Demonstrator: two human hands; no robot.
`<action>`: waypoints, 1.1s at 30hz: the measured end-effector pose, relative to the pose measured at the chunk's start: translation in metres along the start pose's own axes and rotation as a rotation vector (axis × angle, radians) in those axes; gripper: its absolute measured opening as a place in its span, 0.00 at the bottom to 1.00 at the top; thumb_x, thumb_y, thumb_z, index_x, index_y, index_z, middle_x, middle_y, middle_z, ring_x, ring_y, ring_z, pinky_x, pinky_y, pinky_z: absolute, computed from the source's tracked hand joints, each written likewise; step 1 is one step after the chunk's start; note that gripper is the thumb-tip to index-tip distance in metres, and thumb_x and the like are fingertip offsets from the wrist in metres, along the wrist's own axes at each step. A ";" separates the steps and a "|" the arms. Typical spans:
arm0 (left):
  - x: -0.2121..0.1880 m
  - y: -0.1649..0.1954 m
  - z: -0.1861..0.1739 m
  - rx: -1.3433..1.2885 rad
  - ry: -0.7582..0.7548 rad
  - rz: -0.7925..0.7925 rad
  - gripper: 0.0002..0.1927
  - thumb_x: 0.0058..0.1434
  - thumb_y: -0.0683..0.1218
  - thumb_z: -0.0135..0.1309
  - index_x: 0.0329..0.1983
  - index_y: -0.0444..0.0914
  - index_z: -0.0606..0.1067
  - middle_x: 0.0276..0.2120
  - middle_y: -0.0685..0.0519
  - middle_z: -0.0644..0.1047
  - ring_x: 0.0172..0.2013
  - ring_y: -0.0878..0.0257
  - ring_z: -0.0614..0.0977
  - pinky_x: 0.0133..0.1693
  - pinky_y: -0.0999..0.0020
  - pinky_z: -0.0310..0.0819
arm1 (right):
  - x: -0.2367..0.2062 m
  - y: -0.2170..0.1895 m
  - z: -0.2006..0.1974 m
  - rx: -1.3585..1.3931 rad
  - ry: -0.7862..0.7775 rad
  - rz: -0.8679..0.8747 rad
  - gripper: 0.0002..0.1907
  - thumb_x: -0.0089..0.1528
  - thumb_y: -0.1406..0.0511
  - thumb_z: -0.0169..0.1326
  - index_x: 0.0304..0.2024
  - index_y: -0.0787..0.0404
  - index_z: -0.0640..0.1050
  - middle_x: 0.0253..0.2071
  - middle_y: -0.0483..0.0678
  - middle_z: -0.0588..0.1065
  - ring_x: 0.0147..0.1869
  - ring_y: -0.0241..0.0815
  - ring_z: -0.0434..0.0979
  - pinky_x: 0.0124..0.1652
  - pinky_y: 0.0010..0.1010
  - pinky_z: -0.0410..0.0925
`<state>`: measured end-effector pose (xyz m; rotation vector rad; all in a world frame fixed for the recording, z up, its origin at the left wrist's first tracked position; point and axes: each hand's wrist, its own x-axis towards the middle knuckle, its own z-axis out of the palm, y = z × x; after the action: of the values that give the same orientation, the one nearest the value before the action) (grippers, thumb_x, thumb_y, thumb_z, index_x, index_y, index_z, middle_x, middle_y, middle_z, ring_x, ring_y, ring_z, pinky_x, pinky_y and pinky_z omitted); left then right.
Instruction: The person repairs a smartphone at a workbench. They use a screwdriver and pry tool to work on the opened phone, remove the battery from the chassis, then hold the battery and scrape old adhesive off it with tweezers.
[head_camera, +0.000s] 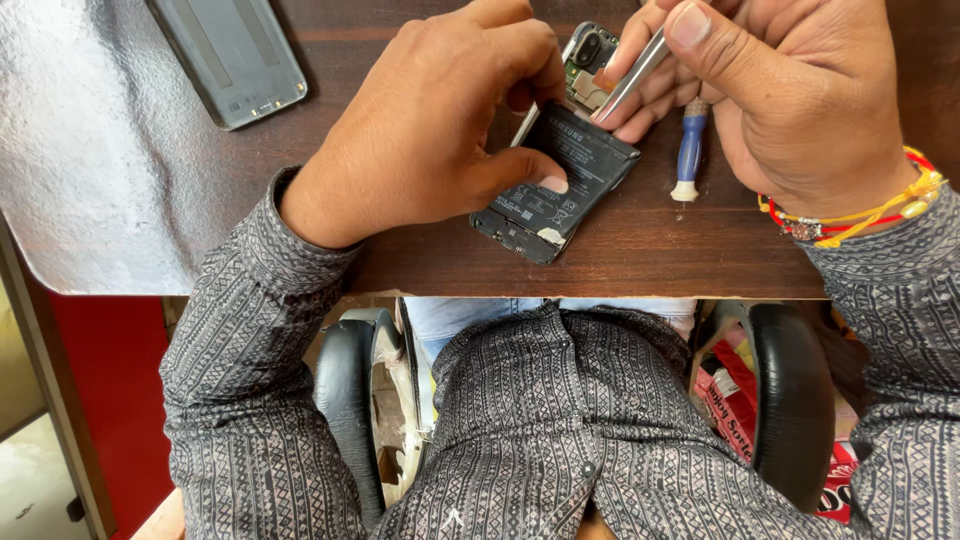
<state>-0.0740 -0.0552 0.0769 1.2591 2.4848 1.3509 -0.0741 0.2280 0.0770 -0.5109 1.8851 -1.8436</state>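
Opened black smartphone (560, 175), its back cover off and a dark rectangular battery showing, lies flat on the dark brown wooden table (640, 250) near the table's front edge. Its long axis runs diagonally: the camera end points away from the person and to the right, the bottom end toward the person and to the left. The left hand (430, 130) clamps the phone, thumb pressed on the battery and fingers curled over the phone's far side. The right hand (790, 100) pinches thin metal tweezers (630, 78), whose tips rest at the phone's camera end. A blue-handled screwdriver (689, 150) lies just right of the phone. A grey phone back cover (232, 55) lies well left of the phone.
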 end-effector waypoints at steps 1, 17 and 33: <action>0.000 -0.001 0.000 -0.037 0.006 0.010 0.24 0.57 0.46 0.76 0.45 0.34 0.73 0.40 0.47 0.74 0.38 0.52 0.80 0.39 0.60 0.73 | -0.002 0.002 -0.002 0.012 0.004 -0.014 0.14 0.80 0.66 0.41 0.52 0.72 0.73 0.46 0.58 0.78 0.46 0.48 0.85 0.45 0.32 0.80; 0.021 0.021 -0.014 -0.362 -0.197 -0.203 0.15 0.61 0.40 0.73 0.39 0.33 0.75 0.29 0.55 0.76 0.27 0.71 0.75 0.30 0.74 0.68 | -0.029 0.001 -0.029 -0.336 0.128 -0.206 0.11 0.82 0.69 0.43 0.53 0.73 0.73 0.48 0.58 0.77 0.45 0.43 0.82 0.44 0.27 0.77; 0.054 0.029 -0.009 -0.343 -0.297 -0.158 0.15 0.59 0.40 0.72 0.43 0.36 0.76 0.31 0.55 0.78 0.31 0.67 0.81 0.34 0.72 0.75 | -0.027 -0.011 -0.039 -0.408 0.096 -0.465 0.07 0.78 0.76 0.48 0.56 0.75 0.65 0.48 0.62 0.77 0.47 0.44 0.82 0.47 0.26 0.77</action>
<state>-0.0955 -0.0163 0.1209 1.0725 2.0044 1.3613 -0.0744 0.2749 0.0896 -1.0933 2.3769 -1.7659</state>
